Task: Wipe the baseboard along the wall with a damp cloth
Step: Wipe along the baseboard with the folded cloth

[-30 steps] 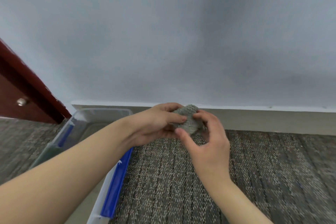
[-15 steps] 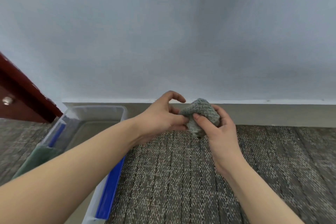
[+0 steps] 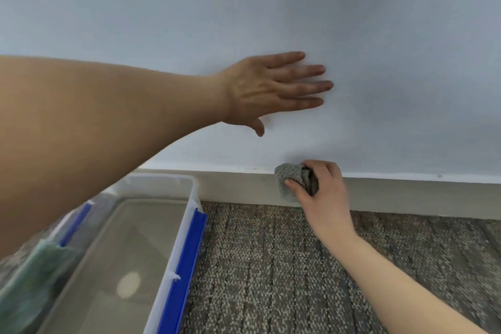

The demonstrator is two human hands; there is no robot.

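Note:
A grey-beige baseboard (image 3: 406,195) runs along the foot of the pale blue-grey wall (image 3: 244,8). My right hand (image 3: 322,192) grips a bunched grey cloth (image 3: 291,179) and presses it against the baseboard, a little right of centre. My left hand (image 3: 273,87) lies flat on the wall above and left of the cloth, fingers spread and pointing right, holding nothing.
A clear plastic tub (image 3: 189,198) with blue side handles stands on the carpet at lower left, its far corner near the baseboard. A green cloth (image 3: 29,279) hangs over its left side. Grey patterned carpet (image 3: 271,266) covers the floor to the right.
Both hands held the cloth together in front of the baseboard. Now my left hand has let go and gone up onto the wall, and my right hand has pushed the cloth against the baseboard.

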